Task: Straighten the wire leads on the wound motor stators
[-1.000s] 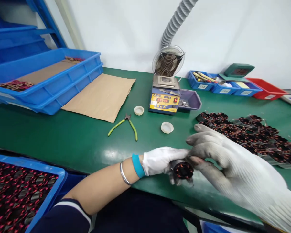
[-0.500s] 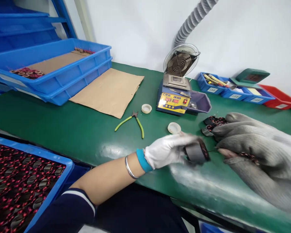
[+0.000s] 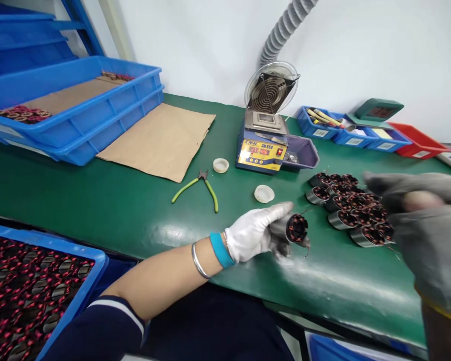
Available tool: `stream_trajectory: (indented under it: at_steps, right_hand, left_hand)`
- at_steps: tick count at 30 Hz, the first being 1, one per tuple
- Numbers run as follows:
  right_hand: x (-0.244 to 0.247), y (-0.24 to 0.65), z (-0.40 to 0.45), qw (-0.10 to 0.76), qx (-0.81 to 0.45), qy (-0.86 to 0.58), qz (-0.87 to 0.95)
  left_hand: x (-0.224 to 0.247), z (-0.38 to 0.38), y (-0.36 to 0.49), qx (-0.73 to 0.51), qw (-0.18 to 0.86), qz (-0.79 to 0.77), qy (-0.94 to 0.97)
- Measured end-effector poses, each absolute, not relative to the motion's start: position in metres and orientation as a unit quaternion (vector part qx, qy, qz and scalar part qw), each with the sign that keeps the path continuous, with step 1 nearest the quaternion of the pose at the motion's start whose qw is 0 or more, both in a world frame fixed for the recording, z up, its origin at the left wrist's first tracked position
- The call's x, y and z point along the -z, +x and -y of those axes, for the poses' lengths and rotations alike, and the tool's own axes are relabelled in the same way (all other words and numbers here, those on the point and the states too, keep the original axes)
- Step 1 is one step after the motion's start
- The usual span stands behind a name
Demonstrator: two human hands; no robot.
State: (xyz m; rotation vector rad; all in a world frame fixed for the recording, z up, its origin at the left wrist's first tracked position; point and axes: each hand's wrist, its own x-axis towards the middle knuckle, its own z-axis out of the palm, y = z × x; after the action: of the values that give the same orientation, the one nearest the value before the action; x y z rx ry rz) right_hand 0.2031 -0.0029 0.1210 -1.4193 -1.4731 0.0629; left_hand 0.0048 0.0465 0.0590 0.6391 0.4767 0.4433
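My left hand (image 3: 253, 231), in a white glove, grips a dark cylindrical core with copper windings (image 3: 296, 227) above the green bench, its wound end turned to the right. My right hand (image 3: 423, 205), in a grey glove, is raised at the right and smeared by motion; what it holds, if anything, cannot be made out. Between the hands, several similar wound cores (image 3: 348, 218) stand in a cluster on the bench, the right hand beside their right edge.
Green-handled cutters (image 3: 203, 188) and two white caps (image 3: 264, 194) lie on the bench. Behind are a solder pot (image 3: 261, 150), brown cardboard (image 3: 165, 135), small blue bins (image 3: 319, 125) and a red bin (image 3: 417, 143). Blue trays (image 3: 93, 113) stand left; another with wound parts (image 3: 33, 286) is lower left.
My right hand has lifted and moved right, uncovering the cluster of cores. My left hand has turned its core so the wound end shows. The camera view has shifted slightly.
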Motion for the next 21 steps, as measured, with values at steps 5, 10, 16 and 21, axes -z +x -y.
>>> stream_trajectory:
  at_steps: [5, 10, 16, 21]
  right_hand:
    - [-0.078, 0.205, 0.01, 0.439, -0.093, -0.629, 0.635]
    - [-0.042, 0.168, 0.01, 0.333, -0.089, -0.613, 0.711]
    - [-0.048, 0.166, 0.017, 0.38, -0.182, -0.581, 0.696]
    - [-0.042, 0.178, 0.019, 0.366, -0.057, -0.56, 0.741]
  left_hand:
    - [-0.051, -0.047, 0.008, -0.247, 0.874, -0.295, 0.298]
    - [-0.048, -0.039, 0.011, -0.218, 0.855, -0.354, 0.31]
    - [-0.046, -0.036, 0.007, -0.415, 0.715, -0.347, 0.443]
    - [-0.039, -0.038, 0.007, -0.317, 0.827, -0.195, 0.423]
